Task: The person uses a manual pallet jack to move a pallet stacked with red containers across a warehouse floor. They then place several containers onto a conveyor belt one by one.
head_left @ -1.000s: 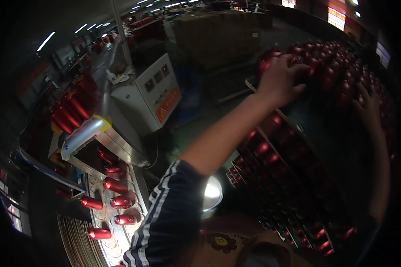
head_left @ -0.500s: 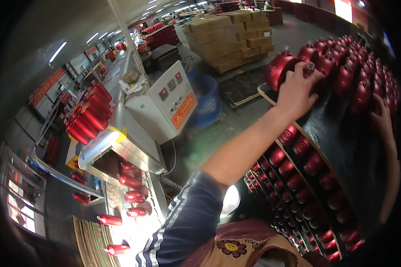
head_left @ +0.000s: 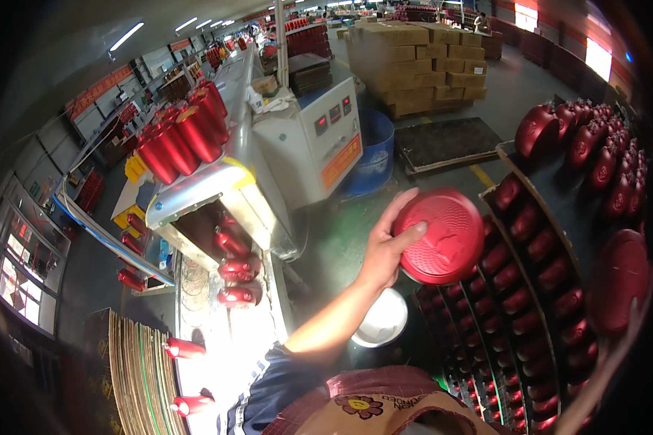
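Observation:
My left hand (head_left: 382, 255) grips a round, flat red bottle (head_left: 442, 238) by its edge, thumb across the face. Raised relief and a scaly pattern show on that face; its neck is out of sight. At the right rim my right hand (head_left: 630, 325) holds a second red bottle (head_left: 618, 279) from below, dim and partly cut by the dark border. Beyond both, more red bottles (head_left: 537, 132) stand upright in rows on the dark top board (head_left: 557, 190) of a stack. Layers of similar bottles (head_left: 516, 267) fill the boards underneath.
On the left, a metal tunnel machine (head_left: 257, 210) has a lit conveyor carrying red bottles (head_left: 238, 270). Red cylinders (head_left: 196, 134) stand on top. Beside it are a control box (head_left: 308, 141), blue barrel (head_left: 376, 156) and white bucket (head_left: 382, 319). Cartons (head_left: 413, 72) rise behind; stacked boards (head_left: 134, 377) stand lower left.
Both hands have come away from the rows, each with a red bottle; the left has moved left and down. My view has turned rightward scenery further right. Near board space is now bare.

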`<state>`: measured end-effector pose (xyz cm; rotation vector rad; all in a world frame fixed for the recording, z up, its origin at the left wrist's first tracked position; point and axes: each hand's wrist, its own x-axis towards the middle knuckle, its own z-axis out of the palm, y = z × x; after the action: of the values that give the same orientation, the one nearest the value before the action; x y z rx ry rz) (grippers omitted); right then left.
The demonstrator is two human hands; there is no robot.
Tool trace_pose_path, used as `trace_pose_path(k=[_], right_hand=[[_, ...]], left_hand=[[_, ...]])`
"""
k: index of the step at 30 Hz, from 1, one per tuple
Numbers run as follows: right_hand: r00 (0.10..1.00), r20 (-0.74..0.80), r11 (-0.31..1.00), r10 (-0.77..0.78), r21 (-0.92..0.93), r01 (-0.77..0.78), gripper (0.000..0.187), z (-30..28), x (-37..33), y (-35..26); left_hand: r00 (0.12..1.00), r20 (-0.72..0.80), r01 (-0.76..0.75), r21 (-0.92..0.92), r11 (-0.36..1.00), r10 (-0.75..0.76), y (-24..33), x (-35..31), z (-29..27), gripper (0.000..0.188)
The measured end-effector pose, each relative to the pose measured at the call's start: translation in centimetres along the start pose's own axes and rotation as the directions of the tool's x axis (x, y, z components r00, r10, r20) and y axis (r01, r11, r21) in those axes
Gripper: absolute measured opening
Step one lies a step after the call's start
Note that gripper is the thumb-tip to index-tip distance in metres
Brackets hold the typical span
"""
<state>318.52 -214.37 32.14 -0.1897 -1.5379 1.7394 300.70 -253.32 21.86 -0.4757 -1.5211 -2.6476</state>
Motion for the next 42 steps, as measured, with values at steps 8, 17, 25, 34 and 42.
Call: trace_pose_path(k=[8,17,25,34,42], right_hand=[[0.68,0.615,0.278,0.399,0.626,-0.729,0.062,14.1,-10.8,21.5],[0.044,0.996,-0.913,0.075,0.086,-0.398,0.07,25.5,-16.0,38.7],[-0.06,0.997,-0.912,0.038,0.01,-0.411,0.065,25.9,-16.4,42.3],[-0.175,0.984,-0.797,0.033,-0.08,-0.599,0.073,23.0,-13.5,43.2],[0.134,0.946,0.51,0.294,-0.037,-0.859,0.056,32.9,-14.6,38.3]], left_hand=[[0.724,-0.216,0.407,-0.633,0.658,-0.655,-7.9,-8.0,-12.8,0.059],[0.896,0.106,0.174,-0.977,0.12,-0.432,-17.0,-9.2,-19.3,0.069],[0.835,-0.181,-0.078,-0.974,0.215,-0.519,-17.7,-11.6,-18.7,0.064],[0.908,-0.016,0.018,-0.997,0.078,-0.418,-20.4,-14.5,-16.3,0.07],[0.832,-0.489,-0.21,-0.714,0.668,-0.261,-11.3,-29.3,-11.9,0.065]])
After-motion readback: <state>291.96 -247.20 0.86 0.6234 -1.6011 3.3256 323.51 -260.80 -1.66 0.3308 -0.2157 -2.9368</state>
